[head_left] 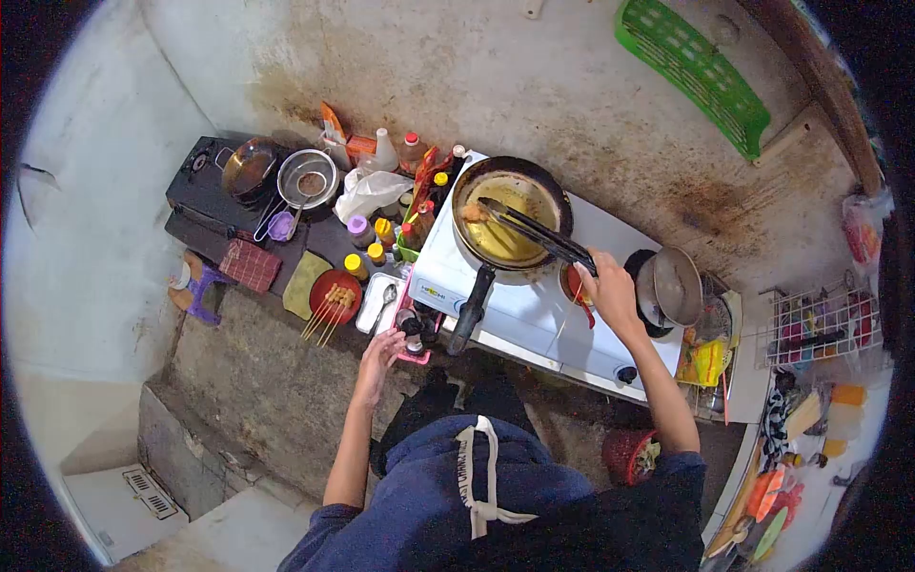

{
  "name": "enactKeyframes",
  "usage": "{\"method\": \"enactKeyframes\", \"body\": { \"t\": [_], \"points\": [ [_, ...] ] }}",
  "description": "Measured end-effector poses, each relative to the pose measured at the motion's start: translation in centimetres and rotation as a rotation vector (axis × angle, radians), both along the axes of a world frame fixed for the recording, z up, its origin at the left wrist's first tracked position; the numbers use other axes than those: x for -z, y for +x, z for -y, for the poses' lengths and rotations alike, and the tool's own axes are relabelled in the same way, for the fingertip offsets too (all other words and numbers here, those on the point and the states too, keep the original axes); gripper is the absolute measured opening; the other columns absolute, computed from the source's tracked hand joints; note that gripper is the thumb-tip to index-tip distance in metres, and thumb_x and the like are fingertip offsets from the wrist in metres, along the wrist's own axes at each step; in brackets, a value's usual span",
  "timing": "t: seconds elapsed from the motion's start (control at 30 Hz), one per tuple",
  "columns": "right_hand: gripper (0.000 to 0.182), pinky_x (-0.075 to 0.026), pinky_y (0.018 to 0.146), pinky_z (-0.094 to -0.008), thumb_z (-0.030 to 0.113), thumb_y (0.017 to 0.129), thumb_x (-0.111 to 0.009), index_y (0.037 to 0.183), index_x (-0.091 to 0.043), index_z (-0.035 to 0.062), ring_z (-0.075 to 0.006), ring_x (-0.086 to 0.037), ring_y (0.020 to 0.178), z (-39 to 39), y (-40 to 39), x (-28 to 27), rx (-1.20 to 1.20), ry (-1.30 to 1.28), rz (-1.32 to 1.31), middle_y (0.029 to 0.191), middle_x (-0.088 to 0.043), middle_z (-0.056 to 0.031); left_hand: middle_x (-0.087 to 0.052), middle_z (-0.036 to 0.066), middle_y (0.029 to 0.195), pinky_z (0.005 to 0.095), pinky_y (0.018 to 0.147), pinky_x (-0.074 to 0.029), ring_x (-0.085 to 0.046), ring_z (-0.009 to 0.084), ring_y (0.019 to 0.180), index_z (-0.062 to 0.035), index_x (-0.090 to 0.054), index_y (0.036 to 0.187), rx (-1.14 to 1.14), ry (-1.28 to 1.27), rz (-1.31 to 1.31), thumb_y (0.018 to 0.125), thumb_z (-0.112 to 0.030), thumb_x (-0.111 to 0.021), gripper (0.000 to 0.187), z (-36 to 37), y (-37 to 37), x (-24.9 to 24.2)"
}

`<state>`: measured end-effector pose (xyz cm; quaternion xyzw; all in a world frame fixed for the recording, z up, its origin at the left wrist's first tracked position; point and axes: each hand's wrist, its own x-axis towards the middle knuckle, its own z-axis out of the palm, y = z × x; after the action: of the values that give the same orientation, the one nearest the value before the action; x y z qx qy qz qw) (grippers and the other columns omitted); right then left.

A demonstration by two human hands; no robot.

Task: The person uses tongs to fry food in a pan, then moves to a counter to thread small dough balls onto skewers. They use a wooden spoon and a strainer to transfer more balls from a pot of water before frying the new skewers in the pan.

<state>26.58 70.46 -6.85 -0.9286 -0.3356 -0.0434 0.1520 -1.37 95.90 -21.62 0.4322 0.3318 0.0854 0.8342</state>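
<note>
Dark blue short-sleeved top, bare forearms, white drawstring.

Right hand (608, 291) reaches forward, fingers closed; left hand (378, 360) rests low, fingers loose.

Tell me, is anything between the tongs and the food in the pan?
Nothing visible. The right hand holds the tongs, whose tips reach over the oil to the food at the pan's left edge. The left hand rests at the counter edge.
</note>
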Motion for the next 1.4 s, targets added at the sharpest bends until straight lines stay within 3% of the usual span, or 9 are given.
{"method": "enactKeyframes", "body": {
  "t": [0.13,0.33,0.53,1.4],
  "points": [
    [0.036,-0.044,0.071,-0.0409,0.028,0.081,-0.052,0.103,-0.052,-0.0008,-0.0361,-0.055,0.081,0.2,-0.7,-1.0,0.031,0.004,-0.017,0.089,-0.056,-0.0192,-0.054,0.007,0.111,0.0289,0.091,-0.033,-0.050,0.0141,0.102,-0.0040,-0.044,0.117,-0.003,0.000,0.012,0.087,-0.027,-0.041,0.038,-0.3,-0.1,0.6],
    [0.036,-0.046,0.066,-0.0408,0.029,0.082,-0.051,0.106,-0.052,0.0028,-0.0345,-0.057,0.077,1.3,-0.9,-0.6,0.008,0.023,0.038,0.089,-0.057,-0.0184,-0.055,0.006,0.109,0.0279,0.090,-0.033,-0.051,0.0139,0.100,-0.0041,-0.044,0.117,-0.013,0.003,-0.007,0.087,-0.027,-0.041,0.038,-0.2,0.1,0.8],
    [0.036,-0.046,0.066,-0.0407,0.029,0.082,-0.051,0.107,-0.052,0.0033,-0.0338,-0.057,0.076,1.0,-1.8,-0.9,0.042,0.007,-0.091,0.091,-0.057,-0.0175,-0.053,0.007,0.113,0.0299,0.089,-0.035,-0.050,0.0164,0.102,-0.0039,-0.043,0.115,0.049,0.060,-0.049,0.088,-0.026,-0.040,0.035,0.1,1.5,-1.3],
    [0.038,-0.046,0.071,-0.0399,0.035,0.082,-0.049,0.105,-0.053,0.0043,-0.0315,-0.057,0.084,0.8,-0.8,0.7,0.102,0.022,0.005,0.096,-0.058,-0.0157,-0.054,0.010,0.109,0.0288,0.088,-0.038,-0.053,0.0187,0.099,-0.0017,-0.045,0.113,0.119,0.086,0.060,0.087,-0.025,-0.043,0.035,1.0,3.5,-0.7]
  ]
}}
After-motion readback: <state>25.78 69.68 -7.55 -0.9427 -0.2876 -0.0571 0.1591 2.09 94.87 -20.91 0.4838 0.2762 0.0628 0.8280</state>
